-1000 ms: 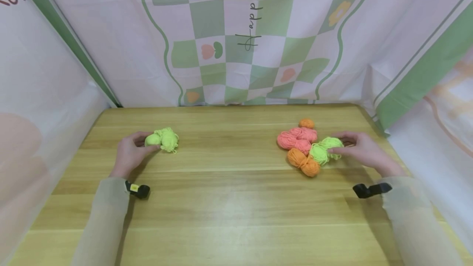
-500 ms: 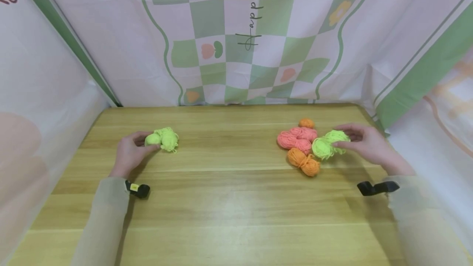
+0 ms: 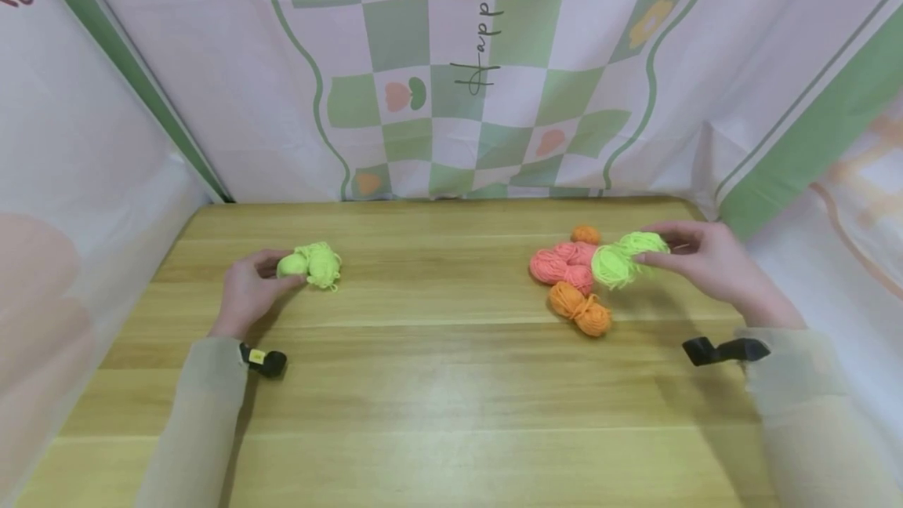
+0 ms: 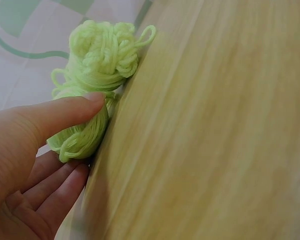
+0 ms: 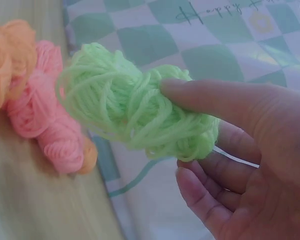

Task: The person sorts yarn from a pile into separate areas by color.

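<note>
On the table's left side, my left hand (image 3: 250, 288) pinches a lime-green yarn skein (image 3: 320, 265) between thumb and fingers. In the left wrist view this skein (image 4: 102, 55) rests against the wood, tied in at its middle. My right hand (image 3: 712, 265) grips a second lime-green yarn skein (image 3: 617, 263) by its right end, thumb on the near side. That skein (image 5: 134, 105) hangs above the table in the right wrist view. Just left of it lie coral-pink yarn skeins (image 3: 557, 266). An orange yarn skein (image 3: 580, 309) sits in front of them, and another bit of orange yarn (image 3: 585, 234) shows behind.
The wooden table (image 3: 423, 382) has a printed, checkered cloth (image 3: 458, 124) hanging along its back edge. Similar cloths hang at the left and right sides. A black wrist camera (image 3: 262, 361) is strapped to the left wrist, another camera (image 3: 725, 351) to the right.
My right hand has lifted its lime-green yarn skein off the table, upward and slightly away from the orange skein. The left hand and its skein have stayed in place.
</note>
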`<state>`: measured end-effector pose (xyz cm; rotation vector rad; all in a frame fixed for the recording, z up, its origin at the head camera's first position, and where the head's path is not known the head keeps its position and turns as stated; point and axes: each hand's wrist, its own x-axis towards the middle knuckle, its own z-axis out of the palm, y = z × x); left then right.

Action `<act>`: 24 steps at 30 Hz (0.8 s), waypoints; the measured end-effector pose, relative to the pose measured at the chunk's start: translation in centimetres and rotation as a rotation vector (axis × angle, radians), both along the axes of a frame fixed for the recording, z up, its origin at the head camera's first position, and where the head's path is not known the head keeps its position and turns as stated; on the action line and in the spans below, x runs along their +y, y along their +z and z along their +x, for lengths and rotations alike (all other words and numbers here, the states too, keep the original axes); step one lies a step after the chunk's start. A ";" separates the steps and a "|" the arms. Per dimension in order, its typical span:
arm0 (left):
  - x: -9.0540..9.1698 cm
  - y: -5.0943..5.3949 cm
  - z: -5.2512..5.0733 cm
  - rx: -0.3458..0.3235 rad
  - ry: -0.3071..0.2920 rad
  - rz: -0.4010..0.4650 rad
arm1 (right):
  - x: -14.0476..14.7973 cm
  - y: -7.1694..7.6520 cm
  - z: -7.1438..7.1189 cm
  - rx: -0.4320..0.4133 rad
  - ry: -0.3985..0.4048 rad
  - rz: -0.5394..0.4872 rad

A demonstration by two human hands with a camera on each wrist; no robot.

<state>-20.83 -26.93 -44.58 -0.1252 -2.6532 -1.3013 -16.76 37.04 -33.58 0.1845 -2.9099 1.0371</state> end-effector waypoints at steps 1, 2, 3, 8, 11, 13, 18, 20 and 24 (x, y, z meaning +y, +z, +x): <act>0.0 0.0 0.0 -0.003 0.000 0.002 | -0.2 0.2 0.0 0.002 0.001 -0.005; 0.0 0.1 0.0 -0.005 -0.001 0.004 | -0.4 0.3 0.0 0.004 0.004 -0.011; 0.0 0.1 0.0 -0.008 -0.001 0.006 | -0.6 0.4 0.0 0.007 0.008 -0.014; 0.0 0.2 0.0 -0.017 -0.001 0.007 | -1.7 1.0 0.0 0.015 0.020 -0.047; 0.0 0.2 0.0 -0.018 0.000 0.002 | -2.1 1.0 -0.1 0.021 0.039 -0.057; 0.0 0.2 -0.1 -0.015 0.000 -0.003 | -2.3 0.9 -0.2 0.022 0.053 -0.067; 0.0 0.1 -0.1 -0.006 -0.004 -0.005 | -2.8 0.8 -0.3 0.038 0.077 -0.072; -0.1 0.1 -0.1 -0.006 -0.006 -0.002 | -3.1 0.9 -0.2 0.041 0.076 -0.082; -0.1 0.1 -0.1 -0.005 -0.008 0.002 | -4.0 1.2 -0.1 0.043 0.069 -0.115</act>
